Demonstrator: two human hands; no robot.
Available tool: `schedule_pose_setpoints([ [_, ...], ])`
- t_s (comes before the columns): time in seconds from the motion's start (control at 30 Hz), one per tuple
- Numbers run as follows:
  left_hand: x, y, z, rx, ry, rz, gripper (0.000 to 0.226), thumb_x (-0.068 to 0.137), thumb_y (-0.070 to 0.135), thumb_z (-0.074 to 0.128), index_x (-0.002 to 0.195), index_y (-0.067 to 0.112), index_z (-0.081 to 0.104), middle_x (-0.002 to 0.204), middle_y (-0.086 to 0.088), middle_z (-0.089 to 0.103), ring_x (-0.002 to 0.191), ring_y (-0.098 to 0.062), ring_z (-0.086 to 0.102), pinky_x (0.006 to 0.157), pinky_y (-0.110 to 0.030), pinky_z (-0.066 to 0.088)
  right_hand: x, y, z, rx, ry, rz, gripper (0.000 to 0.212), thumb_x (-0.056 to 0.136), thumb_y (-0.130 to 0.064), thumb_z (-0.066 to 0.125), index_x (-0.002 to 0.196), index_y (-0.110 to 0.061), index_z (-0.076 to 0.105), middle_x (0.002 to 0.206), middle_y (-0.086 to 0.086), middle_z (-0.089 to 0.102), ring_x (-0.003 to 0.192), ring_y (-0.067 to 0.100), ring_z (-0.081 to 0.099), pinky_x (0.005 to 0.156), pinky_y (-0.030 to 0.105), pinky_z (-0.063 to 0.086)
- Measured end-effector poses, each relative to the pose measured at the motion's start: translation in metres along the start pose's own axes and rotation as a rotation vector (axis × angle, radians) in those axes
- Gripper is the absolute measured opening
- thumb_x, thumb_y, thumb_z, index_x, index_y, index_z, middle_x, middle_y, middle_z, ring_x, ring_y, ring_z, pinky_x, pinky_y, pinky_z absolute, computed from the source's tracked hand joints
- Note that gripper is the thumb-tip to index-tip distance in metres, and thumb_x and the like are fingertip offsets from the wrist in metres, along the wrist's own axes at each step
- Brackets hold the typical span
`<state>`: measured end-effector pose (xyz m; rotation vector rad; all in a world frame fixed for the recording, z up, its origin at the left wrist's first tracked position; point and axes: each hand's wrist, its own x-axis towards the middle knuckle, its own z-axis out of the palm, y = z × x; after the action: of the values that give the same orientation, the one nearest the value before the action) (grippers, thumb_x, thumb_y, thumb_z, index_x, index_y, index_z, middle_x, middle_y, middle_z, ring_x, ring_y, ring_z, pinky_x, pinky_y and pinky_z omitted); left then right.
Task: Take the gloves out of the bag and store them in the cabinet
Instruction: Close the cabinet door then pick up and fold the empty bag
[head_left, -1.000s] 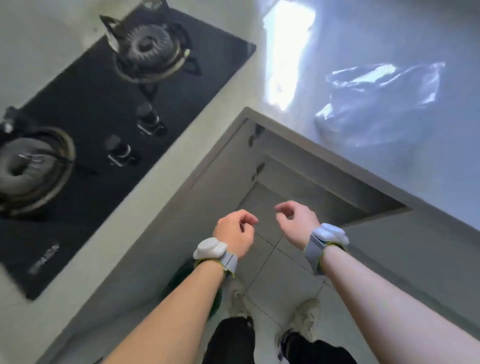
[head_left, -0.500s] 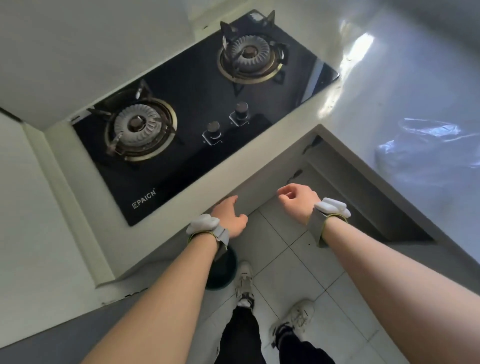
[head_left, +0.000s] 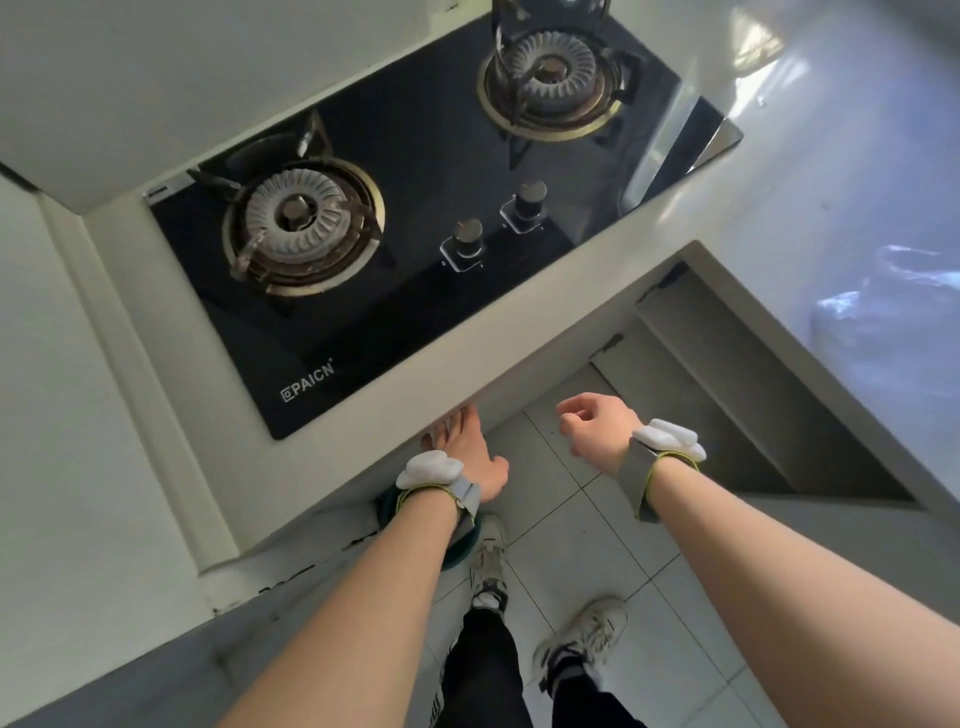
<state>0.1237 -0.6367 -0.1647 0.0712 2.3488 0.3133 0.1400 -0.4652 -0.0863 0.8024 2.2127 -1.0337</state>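
Head view, left to right from the black glass two-burner gas hob (head_left: 415, 249): left hand (head_left: 470, 457) reaching under the counter edge below it, grip hidden, right hand (head_left: 597, 423) loosely curled and empty, crinkled clear plastic bag (head_left: 893, 306) far right, untouched; risk: gloves forgotten while cabinet opens.

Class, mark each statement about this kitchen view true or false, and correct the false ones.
1. The left hand reaches under the counter edge. True.
2. The right hand grips a glove. False: it holds nothing, fingers loosely curled.
3. The hob has two burners and two knobs. True.
4. A pot stands on one burner. False: both burners are bare.
5. A clear plastic bag lies on the counter at right. True.
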Motion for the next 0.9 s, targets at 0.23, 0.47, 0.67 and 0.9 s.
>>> schedule_pose_setpoints([
  [0.23,-0.003,-0.001,0.018,0.117,0.157,0.013,0.1,0.079,0.037,0.057,0.154,0.013,-0.005,0.162,-0.015,0.012,0.147,-0.033,0.018,0.12,-0.044,0.016,0.014,-0.001,-0.004,0.057,0.017,0.034,0.034,0.093,-0.014,0.046,0.118,-0.018,0.069,0.115,0.005,0.072,0.099,0.025,0.067,0.091,0.027,0.05],
  [0.47,-0.024,0.013,0.012,-0.164,-0.052,0.052,0.093,0.085,0.033,0.058,0.155,0.018,-0.002,0.156,-0.01,0.023,0.144,-0.032,0.02,0.116,-0.042,0.024,0.021,0.021,0.0,0.174,0.051,0.106,0.033,0.089,-0.015,0.048,0.108,-0.019,0.074,0.107,0.007,0.076,0.086,0.024,0.066,0.094,0.039,0.054],
  [0.67,-0.011,0.061,0.002,-0.731,-0.264,0.006,0.039,0.099,0.016,0.042,0.134,0.02,0.058,0.109,-0.002,0.066,0.08,-0.019,0.062,0.067,-0.027,0.051,0.028,0.075,0.0,0.325,0.032,0.189,0.027,0.078,-0.019,0.054,0.1,-0.021,0.071,0.087,0.006,0.077,0.069,0.028,0.073,0.067,0.035,0.058],
  [0.9,0.024,0.153,0.012,-0.844,-0.464,0.038,0.047,0.097,0.031,0.05,0.143,0.03,0.045,0.129,0.003,0.052,0.106,-0.02,0.06,0.081,-0.043,0.061,0.001,0.176,-0.004,0.555,-0.037,0.246,0.062,0.082,-0.01,0.061,0.123,-0.055,0.056,0.103,-0.005,0.077,0.095,0.016,0.073,0.092,0.04,0.055],
])
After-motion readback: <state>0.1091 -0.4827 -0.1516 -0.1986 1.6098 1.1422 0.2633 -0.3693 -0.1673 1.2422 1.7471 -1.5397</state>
